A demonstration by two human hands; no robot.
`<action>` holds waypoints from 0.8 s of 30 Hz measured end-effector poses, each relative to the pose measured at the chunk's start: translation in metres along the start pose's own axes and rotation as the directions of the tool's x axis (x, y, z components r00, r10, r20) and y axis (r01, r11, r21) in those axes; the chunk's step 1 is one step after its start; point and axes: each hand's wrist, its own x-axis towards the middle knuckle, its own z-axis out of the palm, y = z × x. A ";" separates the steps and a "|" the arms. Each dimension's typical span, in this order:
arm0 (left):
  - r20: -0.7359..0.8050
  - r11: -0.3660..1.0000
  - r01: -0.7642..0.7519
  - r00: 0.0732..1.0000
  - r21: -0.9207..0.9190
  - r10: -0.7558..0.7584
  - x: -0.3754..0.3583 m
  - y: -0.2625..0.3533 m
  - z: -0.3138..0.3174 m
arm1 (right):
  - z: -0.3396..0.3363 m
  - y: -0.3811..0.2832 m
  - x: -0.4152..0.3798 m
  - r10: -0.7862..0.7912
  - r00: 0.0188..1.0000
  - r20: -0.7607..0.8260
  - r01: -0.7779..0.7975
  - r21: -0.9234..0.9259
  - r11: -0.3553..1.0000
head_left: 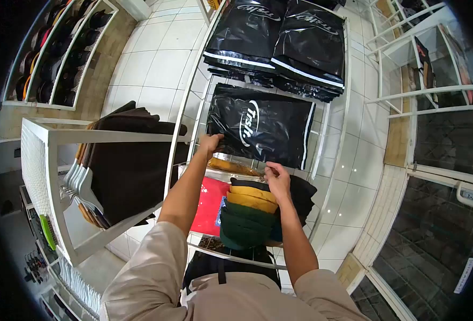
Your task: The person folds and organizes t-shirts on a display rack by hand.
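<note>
Black plastic package (262, 125) flat on the glass shelf (322, 134), long axis left-right. Left hand (211, 143) pinching its near left corner; right hand (276, 179) pinching the near edge, mid-right.

Two hands, left (211, 143), right (276, 179), one black bag (260, 125) in front, two bag stacks (276, 45) behind
</note>
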 end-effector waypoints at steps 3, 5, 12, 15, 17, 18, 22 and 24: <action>0.214 0.970 0.129 0.973 -0.208 -0.084 -0.044 0.046 0.007 | -0.007 -0.014 0.009 0.208 0.973 0.105 -0.228 0.246 0.942; 0.312 0.915 0.133 0.950 -0.380 -0.008 -0.081 0.072 0.014 | -0.015 -0.042 0.009 0.545 0.738 0.398 -0.674 0.384 0.631; 0.420 0.864 0.022 0.880 -0.503 0.222 -0.205 0.105 0.001 | -0.019 -0.040 0.013 0.299 0.927 0.229 -0.274 0.955 0.118; 0.331 0.876 -0.008 0.924 -0.482 0.190 -0.254 0.104 -0.026 | -0.047 -0.040 0.013 0.147 0.981 0.130 -0.109 0.984 -0.143; 0.316 0.864 -0.002 0.930 -0.503 0.186 -0.272 0.090 -0.050 | -0.059 -0.046 0.004 0.123 0.989 0.078 -0.070 0.995 -0.070; 0.318 0.867 -0.024 0.925 -0.498 0.208 -0.282 0.083 -0.062 | -0.062 -0.049 0.000 0.108 0.987 0.122 -0.120 0.992 -0.028; 0.349 0.878 0.023 0.922 -0.479 0.166 -0.308 0.049 -0.114 | -0.059 -0.051 -0.005 0.148 0.943 0.299 -0.333 0.873 0.355; 0.340 0.862 -0.018 0.914 -0.507 0.219 -0.329 0.045 -0.134 | -0.054 -0.061 -0.022 0.169 0.911 0.377 -0.402 0.714 0.573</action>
